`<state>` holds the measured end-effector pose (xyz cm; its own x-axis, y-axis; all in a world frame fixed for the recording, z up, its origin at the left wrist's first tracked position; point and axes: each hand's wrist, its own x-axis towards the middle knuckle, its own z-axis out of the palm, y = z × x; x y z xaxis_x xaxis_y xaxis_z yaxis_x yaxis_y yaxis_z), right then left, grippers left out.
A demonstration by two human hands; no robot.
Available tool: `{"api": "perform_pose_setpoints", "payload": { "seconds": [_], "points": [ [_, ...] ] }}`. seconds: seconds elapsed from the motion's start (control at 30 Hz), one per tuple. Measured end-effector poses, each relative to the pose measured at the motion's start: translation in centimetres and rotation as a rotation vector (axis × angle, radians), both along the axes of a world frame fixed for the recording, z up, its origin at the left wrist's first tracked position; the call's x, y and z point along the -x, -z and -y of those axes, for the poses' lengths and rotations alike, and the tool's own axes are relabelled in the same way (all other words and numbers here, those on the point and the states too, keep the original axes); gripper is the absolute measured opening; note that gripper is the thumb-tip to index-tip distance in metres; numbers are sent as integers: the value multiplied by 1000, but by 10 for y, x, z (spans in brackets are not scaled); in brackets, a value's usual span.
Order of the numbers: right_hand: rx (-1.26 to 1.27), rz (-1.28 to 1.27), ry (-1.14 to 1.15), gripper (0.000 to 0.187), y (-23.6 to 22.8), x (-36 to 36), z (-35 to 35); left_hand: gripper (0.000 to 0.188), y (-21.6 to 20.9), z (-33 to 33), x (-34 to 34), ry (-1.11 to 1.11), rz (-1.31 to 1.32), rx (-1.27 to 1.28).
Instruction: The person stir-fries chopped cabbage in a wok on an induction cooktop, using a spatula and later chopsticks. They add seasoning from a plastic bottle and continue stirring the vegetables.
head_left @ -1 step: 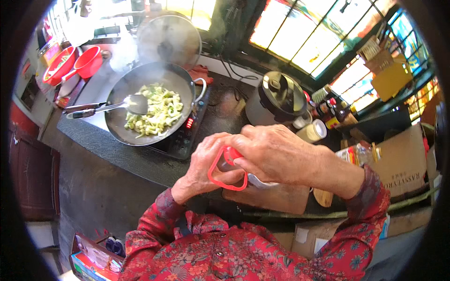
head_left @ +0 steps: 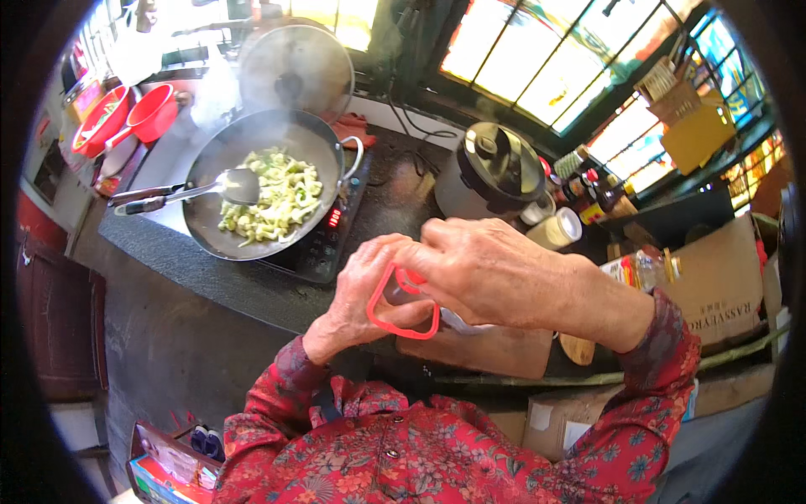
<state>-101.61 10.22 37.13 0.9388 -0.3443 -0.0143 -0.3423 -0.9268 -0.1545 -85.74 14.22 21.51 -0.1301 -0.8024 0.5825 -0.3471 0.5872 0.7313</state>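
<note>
In front of my chest, my left hand (head_left: 348, 302) is wrapped round a small clear jar with a red rim (head_left: 413, 336). The rim is roughly triangular with rounded corners. My right hand (head_left: 499, 273) reaches across from the right, its fingers closed against the red part at the jar's far side; they hide most of that part. Ahead to the left, a steaming wok (head_left: 206, 227) holds chopped pale-green vegetables (head_left: 285, 197). A metal spatula (head_left: 241, 186) rests in it, its dark handle over the left rim. The wok stands on a lit induction cooker (head_left: 312, 259).
A large glass lid (head_left: 298, 71) leans behind the wok. Right of it stands an electric cooker (head_left: 470, 193), beside a white-lidded jar (head_left: 558, 228) and bottles (head_left: 600, 202). Red plastic bowls (head_left: 153, 113) are at far left. A brown board (head_left: 504, 353) and cardboard box (head_left: 722, 286) lie right.
The view has shifted very slightly, and my right hand's fingers cover a bit more of the jar's red part. Both hands keep their hold; the wok and spatula stay put.
</note>
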Motion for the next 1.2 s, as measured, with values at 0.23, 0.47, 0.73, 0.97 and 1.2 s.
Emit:
{"api": "perform_pose_setpoints", "payload": {
  "seconds": [0.23,0.47,0.73,0.97,1.2],
  "points": [
    [414,119,-284,11,9,2,-5,64,3,-5,10,-119,8,122],
    [-15,290,-37,28,3,7,-13,70,6,-20,30,-505,147,152],
    [-92,-138,405,37,-2,-11,-14,70,6,-30,45,-636,120,46],
    [71,14,-43,24,-15,-9,-3,75,7,-20,23,-414,46,66],
    [195,511,383,38,-6,57,-48,77,9,-20,-8,-216,-10,13]
  ]
}}
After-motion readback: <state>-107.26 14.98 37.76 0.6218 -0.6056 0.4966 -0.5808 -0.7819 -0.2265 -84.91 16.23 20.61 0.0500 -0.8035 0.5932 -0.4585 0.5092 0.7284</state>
